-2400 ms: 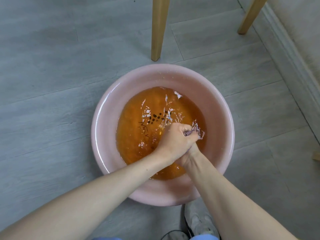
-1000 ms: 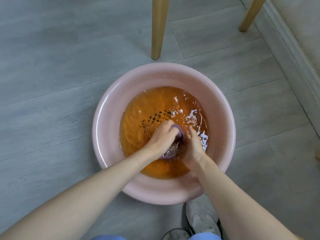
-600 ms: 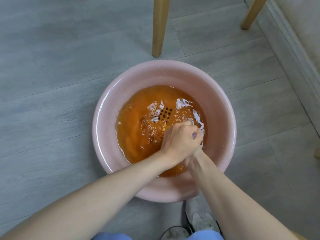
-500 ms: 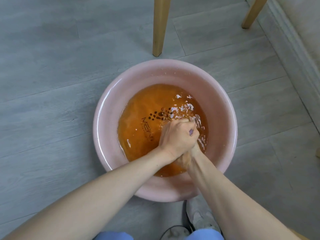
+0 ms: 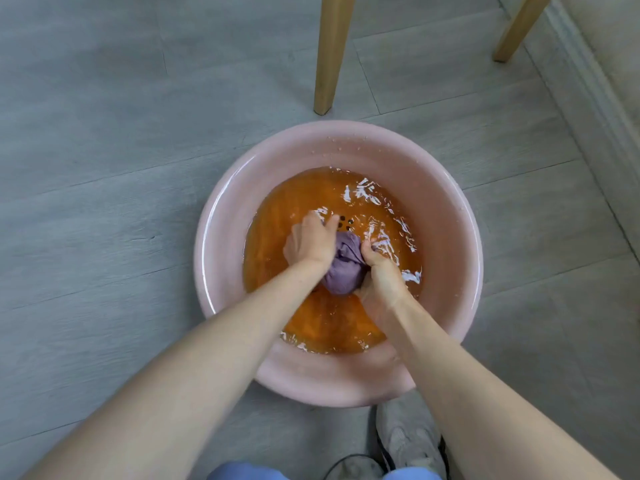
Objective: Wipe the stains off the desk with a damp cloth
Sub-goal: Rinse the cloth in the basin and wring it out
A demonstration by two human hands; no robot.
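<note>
The purple cloth (image 5: 343, 268) is bunched into a wet wad at about the middle of the pink basin (image 5: 221, 244), sitting at the waterline with its top showing above the orange-tinted water (image 5: 273, 244). Both hands are clamped on it, close together with only the wad between them. The left hand (image 5: 310, 242) grips its 9 o'clock side with fingers curling over the top, and the right hand (image 5: 379, 275) pinches its 3 o'clock side, knuckles partly under water. Holding it from opposite sides like this looks suited to rubbing or wringing the fabric, so the step in hand is most likely rinsing the cloth before any wiping. Ripples and bright glints spread from the hands toward 1 and 3 o'clock of the basin. The basin stands on a grey plank floor (image 5: 104, 168), low enough that both forearms reach down into it from 6 o'clock. A wooden leg (image 5: 332, 53) stands just beyond the rim at 12 o'clock, and a second leg (image 5: 519, 26) is at 1 o'clock near the skirting board (image 5: 588, 98). A grey shoe (image 5: 405, 434) shows at 6 o'clock, just behind the basin. The desk top and its stains are out of view.
</note>
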